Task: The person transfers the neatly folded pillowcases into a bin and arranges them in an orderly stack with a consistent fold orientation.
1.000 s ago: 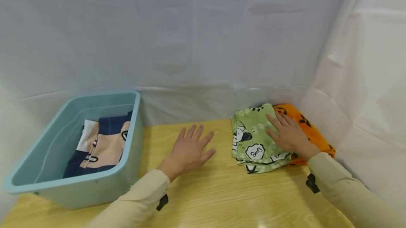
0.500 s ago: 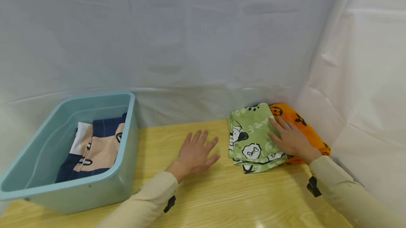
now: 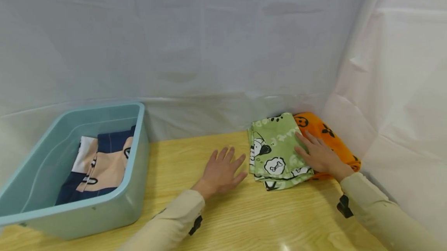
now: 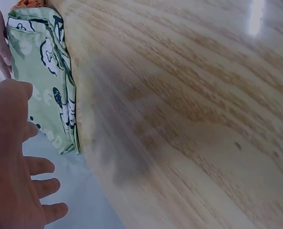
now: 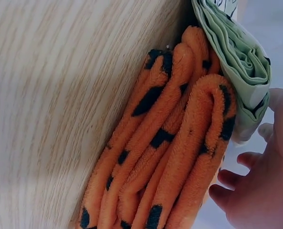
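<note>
A folded green cloth (image 3: pixel 279 142) printed with cartoon dogs and bones lies at the back right, overlapping a folded orange towel (image 3: pixel 336 142) with black motifs. My right hand (image 3: pixel 319 156) is at the green cloth's right side, over the orange towel, fingers spread. In the right wrist view, that hand (image 5: pixel 263 191) is beside the stacked folds of the fuzzy orange towel (image 5: pixel 155 143) and the green cloth's rolled edge (image 5: pixel 244 67). My left hand (image 3: pixel 221 171) hovers over the table, left of the green cloth, fingers spread and holding nothing; its shadow falls on the wood.
A light blue plastic bin (image 3: pixel 134 165) stands at the left, with a folded navy, beige and white garment (image 3: pixel 108 165) inside. White sheeting (image 3: pixel 202 49) hangs behind and along the right. The wooden table (image 3: pixel 251 220) runs between bin and cloths.
My left hand has moved right, closer to the green cloth. The right hand has slid slightly toward the cloth's right edge. The head view has turned a little to the right.
</note>
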Demonstrator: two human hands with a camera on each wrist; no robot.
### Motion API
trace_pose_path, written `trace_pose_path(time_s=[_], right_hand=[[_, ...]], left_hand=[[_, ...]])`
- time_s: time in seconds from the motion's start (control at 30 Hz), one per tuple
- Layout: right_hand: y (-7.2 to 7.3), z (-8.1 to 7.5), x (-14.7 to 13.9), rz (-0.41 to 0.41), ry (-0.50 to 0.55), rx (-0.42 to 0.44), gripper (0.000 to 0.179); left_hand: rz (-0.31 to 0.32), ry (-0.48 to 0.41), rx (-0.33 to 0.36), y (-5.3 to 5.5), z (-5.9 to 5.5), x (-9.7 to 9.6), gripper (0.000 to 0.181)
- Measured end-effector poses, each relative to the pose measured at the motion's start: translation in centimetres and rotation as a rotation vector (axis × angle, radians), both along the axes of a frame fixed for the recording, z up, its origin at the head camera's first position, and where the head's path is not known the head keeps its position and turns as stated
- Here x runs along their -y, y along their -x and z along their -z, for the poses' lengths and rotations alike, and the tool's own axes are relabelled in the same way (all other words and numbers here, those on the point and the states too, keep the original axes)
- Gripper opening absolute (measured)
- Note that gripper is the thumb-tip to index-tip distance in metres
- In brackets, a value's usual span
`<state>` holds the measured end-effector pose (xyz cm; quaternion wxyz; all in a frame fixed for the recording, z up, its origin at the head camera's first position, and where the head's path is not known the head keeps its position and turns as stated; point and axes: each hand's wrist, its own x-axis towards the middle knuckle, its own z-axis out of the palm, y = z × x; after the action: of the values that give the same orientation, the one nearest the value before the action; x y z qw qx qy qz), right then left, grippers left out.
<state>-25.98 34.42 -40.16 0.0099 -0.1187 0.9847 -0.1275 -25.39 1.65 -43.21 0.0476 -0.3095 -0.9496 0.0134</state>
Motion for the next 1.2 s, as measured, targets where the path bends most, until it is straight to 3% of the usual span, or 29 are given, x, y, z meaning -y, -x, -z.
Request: trace_pose_path(time_s=[0.33,0.6,0.83,1.2], right_hand=[[0.4,0.4,0.3,0.017,0.116,0.053,0.066],[1.1,1.0,0.4,0.008,0.194,0.017,0.064],[1.6,1.2,0.4,0.007,0.233,0.017,0.063],[1.6,1.1,0.8,0.010,0.285,0.004,0.058]], left_hand=[[-0.013,-0.020,0.010,0.5,0.3,-0.7,0.056],[-0.006,-0.014,0.015,0.8,0.7,-1.0,0.056],[-0.009,-0.008,0.024,0.7,0.4,-1.2,0.056],[-0.013,0.003,0.048,0.8,0.5,-1.5,0.056]])
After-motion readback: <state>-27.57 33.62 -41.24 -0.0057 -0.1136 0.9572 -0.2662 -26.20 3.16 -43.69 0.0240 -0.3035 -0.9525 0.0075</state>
